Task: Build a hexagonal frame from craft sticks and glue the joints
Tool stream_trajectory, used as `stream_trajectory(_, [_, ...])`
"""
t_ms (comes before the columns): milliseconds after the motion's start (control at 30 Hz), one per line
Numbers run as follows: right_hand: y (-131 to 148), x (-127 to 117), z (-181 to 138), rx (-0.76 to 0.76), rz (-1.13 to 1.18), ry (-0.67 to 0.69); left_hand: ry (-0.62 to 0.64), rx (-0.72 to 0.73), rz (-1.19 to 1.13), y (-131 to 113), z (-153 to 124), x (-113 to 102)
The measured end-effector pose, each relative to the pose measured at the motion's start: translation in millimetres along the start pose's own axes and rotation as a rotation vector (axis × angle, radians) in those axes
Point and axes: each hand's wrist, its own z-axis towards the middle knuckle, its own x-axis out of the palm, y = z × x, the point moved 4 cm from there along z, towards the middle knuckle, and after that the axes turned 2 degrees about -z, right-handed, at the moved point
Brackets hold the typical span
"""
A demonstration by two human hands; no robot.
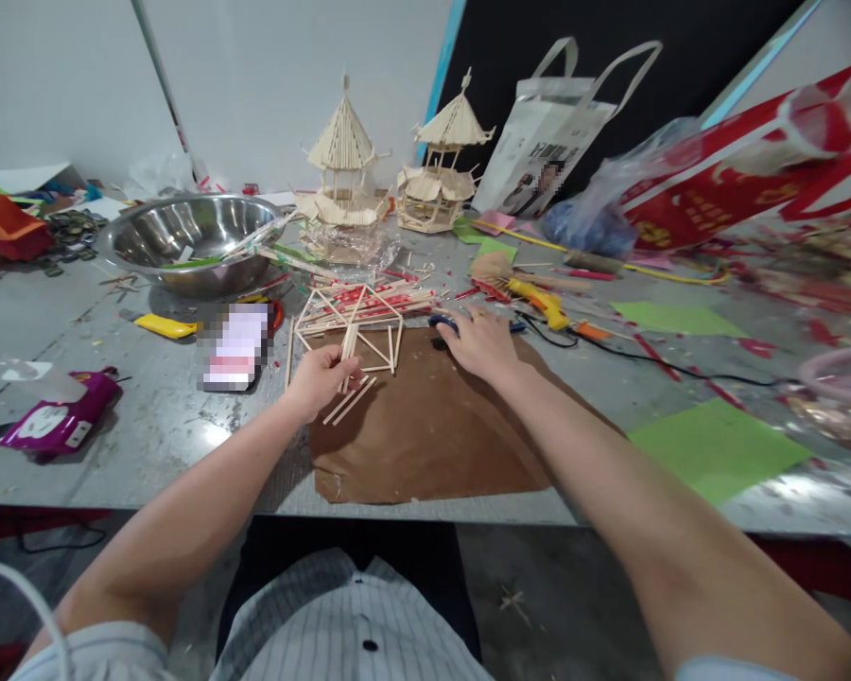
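My left hand (321, 378) is closed on a few thin wooden sticks (350, 390) over the left part of a brown paper sheet (425, 426). Just beyond it lies a frame of glued sticks (358, 322) beside a loose pile of sticks with red ends (397, 293). My right hand (478, 342) rests palm down at the sheet's far edge, fingers curled over a dark blue object (443, 323) that I cannot make out clearly.
Two stick pagoda models (344, 161) (443, 170) stand at the back by a steel bowl (184, 236). A yellow glue gun (539, 301) with a black cord, a yellow knife (163, 326), a purple packet (60, 421), green paper (716, 449) and bags lie around.
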Motion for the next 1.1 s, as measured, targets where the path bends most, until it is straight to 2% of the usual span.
stream_trajectory(67, [17.3, -9.1, 16.4, -0.115, 0.087, -0.035, -0.010, 0.000, -0.006, 0.2, 0.2, 0.2])
stream_trajectory(200, [49.0, -9.3, 58.1, -0.163, 0.245, 0.013, -0.021, 0.004, -0.006, -0.1, 0.3, 0.4])
stream_trajectory(367, [73.7, 13.8, 106.1, -0.099, 0.305, 0.120, -0.043, -0.021, -0.016, 0.7, -0.9, 0.3])
stream_trajectory(500, [80.8, 28.3, 129.7, -0.010, 0.254, 0.201, -0.043, -0.028, -0.045, 3.3, -0.6, 1.2])
stream_trajectory(667, [88.6, 36.6, 144.2, 0.044, 0.207, 0.175, -0.026, -0.012, -0.001, 2.7, -1.2, 3.2])
stream_trajectory(800, [95.0, 46.7, 149.3, 0.054, 0.253, 0.263, -0.019, 0.005, 0.027, 0.6, -2.1, 2.9])
stream_trajectory(900, [95.9, 48.0, 150.7, 0.056, 0.288, 0.280, -0.014, -0.004, -0.015, 1.4, -1.6, 2.0])
stream_trajectory(1100, [83.3, 28.8, 139.7, 0.082, 0.307, 0.146, -0.029, -0.026, -0.100, 3.8, 1.0, -0.3])
